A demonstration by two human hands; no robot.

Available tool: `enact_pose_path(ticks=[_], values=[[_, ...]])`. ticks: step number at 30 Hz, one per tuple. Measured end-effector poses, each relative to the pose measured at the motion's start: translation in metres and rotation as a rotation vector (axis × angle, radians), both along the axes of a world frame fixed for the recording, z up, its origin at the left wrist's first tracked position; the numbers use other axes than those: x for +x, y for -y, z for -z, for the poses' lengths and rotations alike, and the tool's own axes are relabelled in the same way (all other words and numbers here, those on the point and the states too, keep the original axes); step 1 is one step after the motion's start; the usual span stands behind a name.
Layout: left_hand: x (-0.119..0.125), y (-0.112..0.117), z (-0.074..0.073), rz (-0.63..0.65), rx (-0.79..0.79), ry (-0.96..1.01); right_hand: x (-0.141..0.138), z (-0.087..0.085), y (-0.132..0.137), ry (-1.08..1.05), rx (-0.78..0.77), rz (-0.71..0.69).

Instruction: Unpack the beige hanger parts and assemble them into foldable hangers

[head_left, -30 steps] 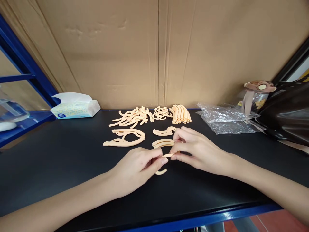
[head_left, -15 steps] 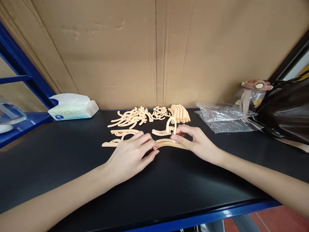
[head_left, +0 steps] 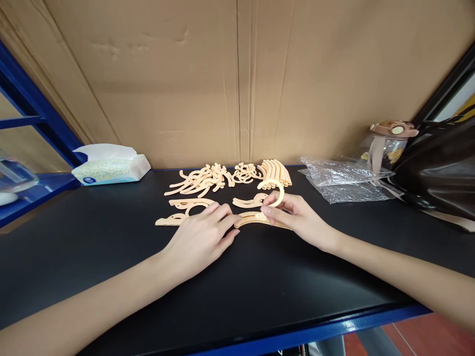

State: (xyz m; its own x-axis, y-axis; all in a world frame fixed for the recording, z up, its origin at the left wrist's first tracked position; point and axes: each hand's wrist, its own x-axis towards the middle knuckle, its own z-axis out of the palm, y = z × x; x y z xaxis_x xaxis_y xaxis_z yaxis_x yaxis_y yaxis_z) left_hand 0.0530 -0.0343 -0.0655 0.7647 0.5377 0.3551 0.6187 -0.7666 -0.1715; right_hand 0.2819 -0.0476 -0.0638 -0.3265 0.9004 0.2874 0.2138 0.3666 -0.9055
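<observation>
Between the thumb and fingers of my right hand is a cream plastic hanger hook, its open curve upright and facing left. Its base sits at the middle of a long curved hanger arm, which lies on the black table. My left hand grips the left end of that arm with thumb and index finger; the exact contact is partly hidden. Just behind it lie a hanger arm with a hook and another short piece, partly covered by my left hand. Behind the right hand rests a small curved part.
At the back lie a loose pile of cream arms, a heap of small hooks and a neat row of long arms. A tissue pack stands left; clear plastic bags and a bottle are right.
My right hand has turned the hook: its arch now opens leftward instead of downward, and its base shows against the long arm. My left hand has barely shifted.
</observation>
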Motion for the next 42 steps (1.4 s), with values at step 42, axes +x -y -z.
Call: enact_pose_path(ticks=[42], values=[[0.008, 0.016, -0.013, 0.008, -0.270, 0.209, 0.003, 0.004, -0.001, 0.118, 0.041, -0.004]])
